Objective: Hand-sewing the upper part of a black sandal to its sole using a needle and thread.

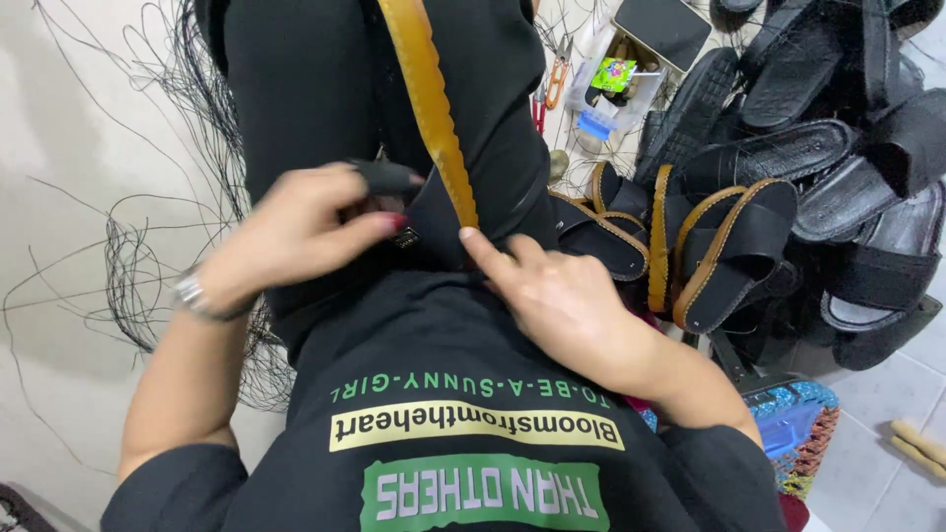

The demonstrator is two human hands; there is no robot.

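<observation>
A black sandal piece with a tan scalloped edge strip [434, 108] rests on my lap against my black trousers, its strip running up out of the frame. My left hand [296, 232] pinches a small black strap end [386, 177] by the piece, thumb and forefinger closed on it. My right hand [562, 296] has its forefinger pressed to the lower end of the tan strip, the other fingers loosely curled. A silver watch [192, 294] is on my left wrist.
A heap of black sandals, some tan-trimmed [729, 246], lies on the floor at the right. Behind it are a clear box of small tools [616, 84] and orange-handled snips [559, 74]. Loose black thread [148, 256] is tangled on the pale floor at left. A blue patterned basket [793, 424] sits at lower right.
</observation>
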